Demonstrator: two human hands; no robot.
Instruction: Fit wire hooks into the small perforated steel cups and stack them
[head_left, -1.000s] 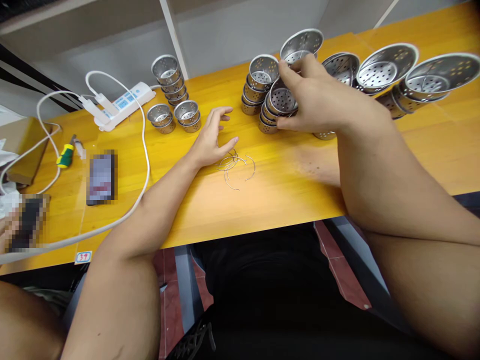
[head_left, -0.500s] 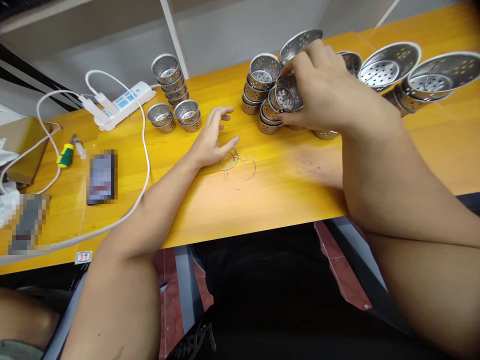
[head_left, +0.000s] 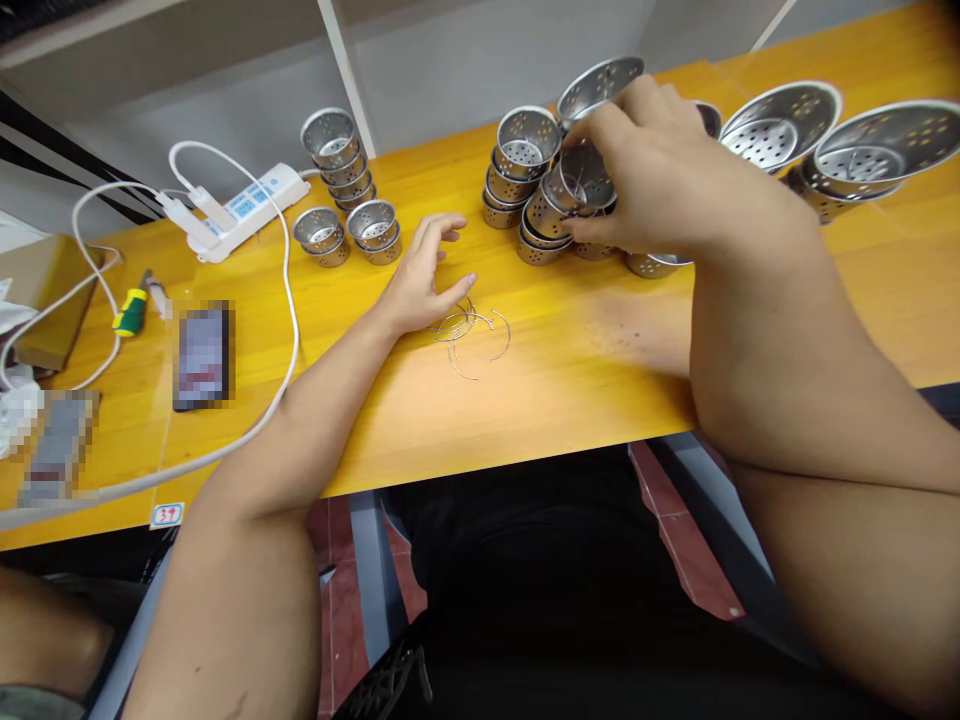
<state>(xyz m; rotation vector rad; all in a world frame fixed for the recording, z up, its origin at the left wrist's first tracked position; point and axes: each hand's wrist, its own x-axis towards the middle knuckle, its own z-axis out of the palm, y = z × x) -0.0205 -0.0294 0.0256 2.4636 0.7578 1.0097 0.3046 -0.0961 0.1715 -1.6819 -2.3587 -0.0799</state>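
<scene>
My right hand (head_left: 649, 165) is closed on a perforated metal cup (head_left: 577, 185), thumb at its lower side and fingers over the rim. That cup is tilted toward me, above a short stack of cups (head_left: 541, 248). Left of it stands a taller stack of perforated cups (head_left: 525, 150). My left hand (head_left: 429, 275) rests on the yellow table (head_left: 420, 420) with its fingers apart, holding nothing. Thin curved wires (head_left: 480, 335) lie just beside and below my left thumb.
Wide perforated bowls (head_left: 862, 160) stand on stacks at the right. More cup stacks (head_left: 334, 140) stand at the back left, near a white power strip (head_left: 247, 210). A white cable, a phone (head_left: 201, 357) and a yellow-green screwdriver (head_left: 130, 312) lie at the left.
My right hand has shifted slightly to the right, and the cup in it has moved a little the same way. My left hand stays where it was.
</scene>
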